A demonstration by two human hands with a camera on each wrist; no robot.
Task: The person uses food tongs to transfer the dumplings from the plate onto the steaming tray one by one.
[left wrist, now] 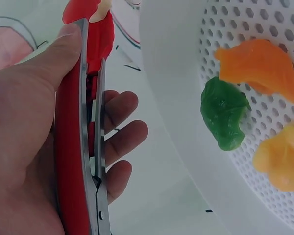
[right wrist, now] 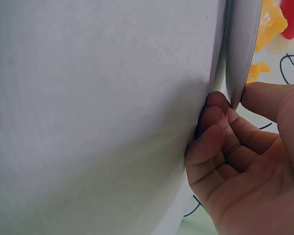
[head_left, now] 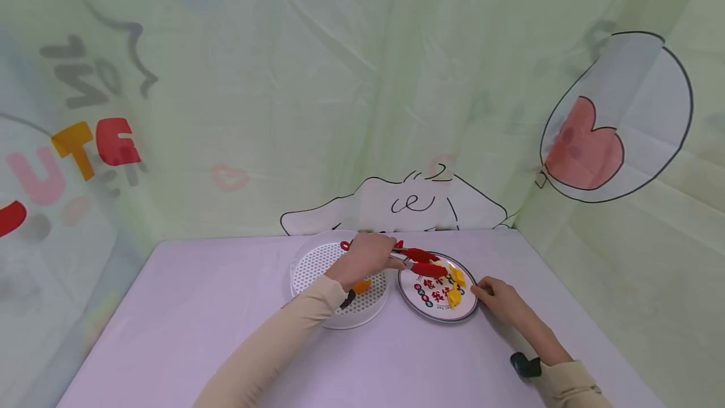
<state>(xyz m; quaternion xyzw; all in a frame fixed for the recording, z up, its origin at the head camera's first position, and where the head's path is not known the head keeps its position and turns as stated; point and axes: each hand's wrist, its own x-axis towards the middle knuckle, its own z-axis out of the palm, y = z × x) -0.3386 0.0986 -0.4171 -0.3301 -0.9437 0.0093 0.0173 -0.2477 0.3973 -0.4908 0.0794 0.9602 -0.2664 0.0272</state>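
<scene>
My left hand (head_left: 368,260) grips a pair of red-and-metal tongs (left wrist: 71,147), fingers and thumb around the handles. The red tips lie over the right-hand plate (head_left: 447,320); in the left wrist view a pale, cream-coloured piece (left wrist: 100,10) shows between them. On the plate, which has red characters and a dark rim, sit yellow pieces (head_left: 454,296). My right hand (head_left: 501,300) pinches the plate's right edge, thumb above and fingers beneath. Left of it stands a white perforated basket (head_left: 351,321), holding a green piece (left wrist: 224,113), an orange piece (left wrist: 262,68) and a yellow-orange piece (left wrist: 284,156).
A pale lilac cloth covers the table (head_left: 226,307). Behind it hangs a light green printed curtain (head_left: 255,112), which also closes off both sides. The basket and plate stand close together near the table's back edge, with my left forearm crossing in front of the basket.
</scene>
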